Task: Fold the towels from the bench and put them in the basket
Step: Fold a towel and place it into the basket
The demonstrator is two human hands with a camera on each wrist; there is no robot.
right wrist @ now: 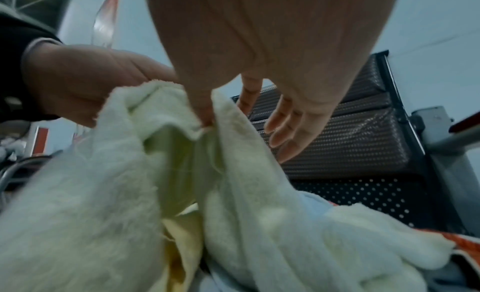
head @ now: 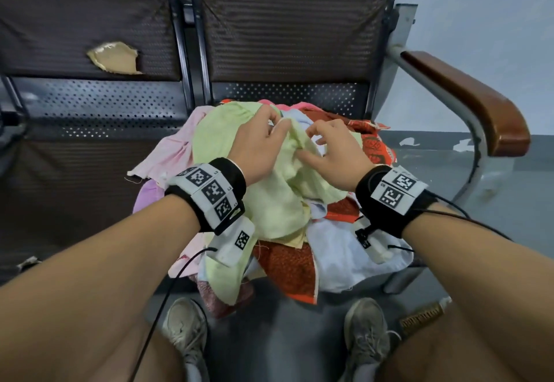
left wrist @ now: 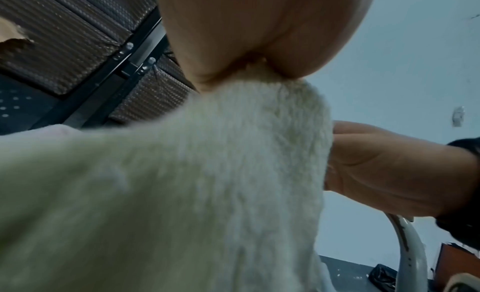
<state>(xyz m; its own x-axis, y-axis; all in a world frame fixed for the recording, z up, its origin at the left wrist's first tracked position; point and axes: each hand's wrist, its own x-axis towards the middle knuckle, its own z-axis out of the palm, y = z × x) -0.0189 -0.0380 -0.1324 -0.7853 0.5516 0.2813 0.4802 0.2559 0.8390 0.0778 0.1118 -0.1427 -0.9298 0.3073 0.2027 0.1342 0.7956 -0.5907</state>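
Note:
A heap of towels in pink, red, white and yellow lies on the bench seat. On top sits a pale green towel. My left hand pinches a fold of that green towel between thumb and fingers. My right hand pinches the same towel close beside it with thumb and forefinger, its other fingers spread loosely. No basket shows in any view.
The dark bench backrest stands behind the pile, with a torn patch on the left seat's back. A wooden armrest on a metal frame curves at the right. My shoes stand on the grey floor below.

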